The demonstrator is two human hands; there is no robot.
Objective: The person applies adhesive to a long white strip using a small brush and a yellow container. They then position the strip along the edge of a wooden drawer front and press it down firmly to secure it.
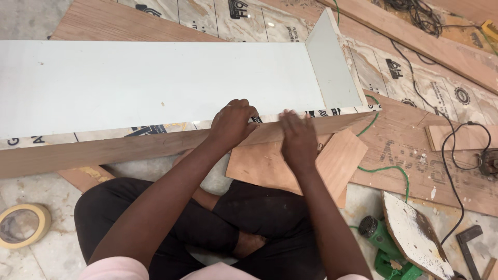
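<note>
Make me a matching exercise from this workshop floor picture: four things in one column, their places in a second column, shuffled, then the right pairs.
Things:
1. roll of tape
2. green power tool
3. pale laminated board
4. left hand

Places:
A. lower right, beside a paint-stained scrap
B. on the board's near edge, next to the right hand
C. far left on the floor, beside the person's knee
D. across the upper middle, lying flat on printed sheets

Pairs: 1-C, 2-A, 3-D, 4-B

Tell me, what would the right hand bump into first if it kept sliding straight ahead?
The right hand points at the white board; its fingertips already look to be at that board's near edge, so probably that.
</note>
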